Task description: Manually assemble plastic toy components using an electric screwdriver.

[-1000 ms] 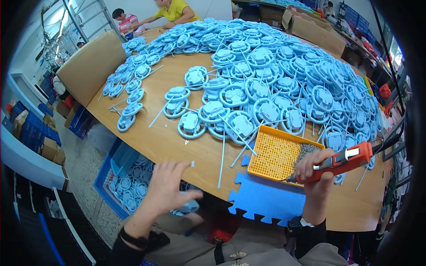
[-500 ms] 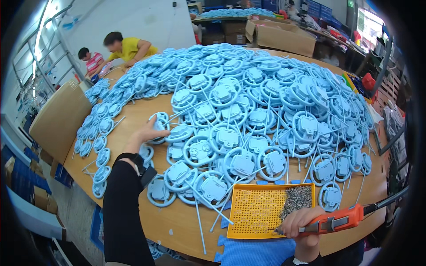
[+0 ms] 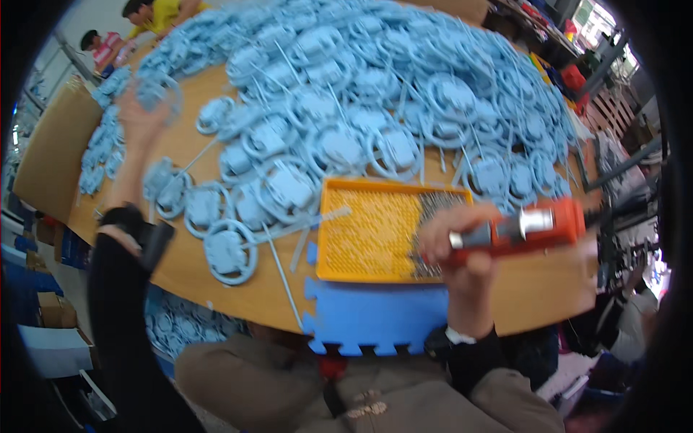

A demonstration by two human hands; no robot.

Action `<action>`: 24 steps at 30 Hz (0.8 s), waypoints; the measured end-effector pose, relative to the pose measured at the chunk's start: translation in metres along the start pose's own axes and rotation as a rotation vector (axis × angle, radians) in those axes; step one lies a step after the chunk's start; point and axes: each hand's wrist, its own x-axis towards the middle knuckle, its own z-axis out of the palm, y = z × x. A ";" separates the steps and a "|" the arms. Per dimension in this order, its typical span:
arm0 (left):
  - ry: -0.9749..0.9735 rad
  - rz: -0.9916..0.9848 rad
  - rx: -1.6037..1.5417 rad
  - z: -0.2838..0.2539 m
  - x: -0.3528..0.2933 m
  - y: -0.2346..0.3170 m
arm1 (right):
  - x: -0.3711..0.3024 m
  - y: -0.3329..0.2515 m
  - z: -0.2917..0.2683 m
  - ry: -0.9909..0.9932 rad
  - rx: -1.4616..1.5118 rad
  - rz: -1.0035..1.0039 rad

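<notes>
My left hand (image 3: 141, 115) is at the far left of the table, smeared by motion. A light-blue ring-shaped plastic part (image 3: 164, 90), equally blurred, is at its fingers and appears gripped. My right hand (image 3: 462, 242) is wrapped round an orange power screwdriver (image 3: 552, 222), held nearly level. Its tip points left, over the yellow tray (image 3: 323, 245). Small metal screws (image 3: 433, 206) fill the tray's right end, partly hidden by that hand. Beyond the tray rises a big heap of light-blue ring-shaped parts (image 3: 339, 144) with box-like centres; thin sticks poke out among them.
A blue foam mat (image 3: 375, 310) lies under the tray at the table's near edge. More blue parts form a row (image 3: 101, 148) at the left, beside a cardboard sheet (image 3: 54, 148). Two people sit at the far left. Below the table, a bin (image 3: 184, 325) holds blue parts.
The view has tipped downward, bringing my lap into sight. My left hand has swung away from the heap to the far left with a blue part. My right hand still grips the screwdriver over the tray.
</notes>
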 end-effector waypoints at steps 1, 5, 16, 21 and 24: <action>0.109 0.020 0.030 -0.019 0.015 -0.019 | 0.000 0.000 -0.001 -0.011 -0.066 0.015; -0.345 -0.396 -0.625 -0.119 0.014 0.075 | 0.000 0.008 -0.010 -0.030 -0.101 0.050; -1.247 0.346 -0.703 -0.171 -0.167 0.290 | -0.002 0.018 -0.009 0.026 -0.177 0.016; -1.162 0.460 -0.639 -0.176 -0.187 0.290 | 0.000 0.023 -0.010 0.025 -0.207 0.016; -0.914 0.311 -0.406 -0.193 -0.209 0.289 | 0.001 0.025 -0.011 0.035 -0.211 0.000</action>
